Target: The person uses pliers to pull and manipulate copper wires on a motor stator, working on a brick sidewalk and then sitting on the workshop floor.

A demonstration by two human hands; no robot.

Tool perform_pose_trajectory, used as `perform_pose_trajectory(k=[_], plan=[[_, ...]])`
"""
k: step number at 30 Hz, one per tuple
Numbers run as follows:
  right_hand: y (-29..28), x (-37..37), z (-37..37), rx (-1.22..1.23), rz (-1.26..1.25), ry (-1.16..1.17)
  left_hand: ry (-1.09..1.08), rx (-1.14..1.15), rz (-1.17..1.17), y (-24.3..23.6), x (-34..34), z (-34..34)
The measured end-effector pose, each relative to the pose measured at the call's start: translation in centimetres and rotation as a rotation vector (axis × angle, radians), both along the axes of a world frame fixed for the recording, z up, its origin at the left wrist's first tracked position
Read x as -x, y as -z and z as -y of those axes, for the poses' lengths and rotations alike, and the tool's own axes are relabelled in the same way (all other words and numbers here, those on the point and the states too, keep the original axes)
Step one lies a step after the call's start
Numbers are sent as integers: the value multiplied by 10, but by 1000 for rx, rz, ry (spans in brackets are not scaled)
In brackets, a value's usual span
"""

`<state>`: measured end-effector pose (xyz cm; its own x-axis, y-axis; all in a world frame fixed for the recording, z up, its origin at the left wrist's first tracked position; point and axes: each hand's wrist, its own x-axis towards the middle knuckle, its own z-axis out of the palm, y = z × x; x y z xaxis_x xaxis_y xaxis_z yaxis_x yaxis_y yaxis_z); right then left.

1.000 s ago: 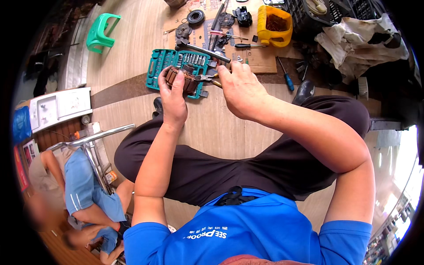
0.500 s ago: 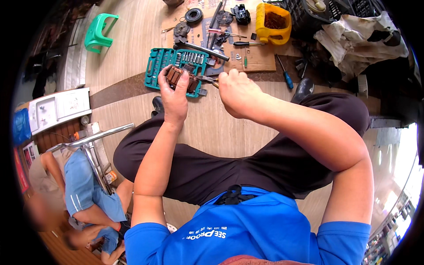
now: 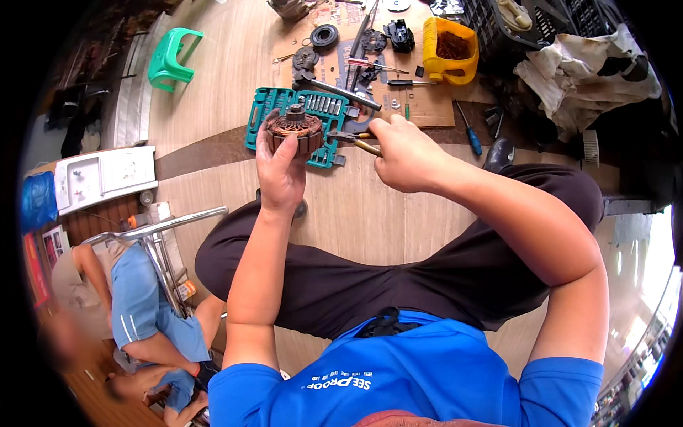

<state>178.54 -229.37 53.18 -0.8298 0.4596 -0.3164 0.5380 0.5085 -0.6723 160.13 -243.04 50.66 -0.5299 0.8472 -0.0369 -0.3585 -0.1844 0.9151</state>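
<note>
My left hand (image 3: 282,172) is wrapped round a motor armature (image 3: 295,130) with copper windings, thumb on its near side and fingers behind its left edge. A dark stub sticks up from its top. In my right hand (image 3: 407,153) is a pair of pliers (image 3: 364,144) with yellowish handles. The pliers' dark jaws point left at the armature's right side, with a small gap between them. Under both lies an opened green socket set case (image 3: 257,117) with rows of metal sockets, partly hidden by the armature and my left hand.
Beyond the case, a cardboard sheet (image 3: 430,107) carries screwdrivers, a metal tube (image 3: 345,92), a black ring (image 3: 324,35) and dark parts. A yellow cut-open jug (image 3: 450,51), black crates (image 3: 512,35) and a green stool (image 3: 171,60) stand around. People sit at left.
The armature has been turned so its wound top and stub show. The pliers have drawn back right, away from it. The whole view has shifted slightly.
</note>
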Motion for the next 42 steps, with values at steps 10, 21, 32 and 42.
perform_pose_trajectory(k=[10,21,32,42], plan=[[16,-7,13,-419,-241,6,-23,45,-188,-6,-12,0],[21,-7,13,-534,-196,19,-13,54,-268,-8,-17,-4],[24,-4,17,-566,-140,-12,-38,125,-464,-8,-19,-4],[29,0,16,-639,-126,-27,-24,199,-558,-6,-17,-2]])
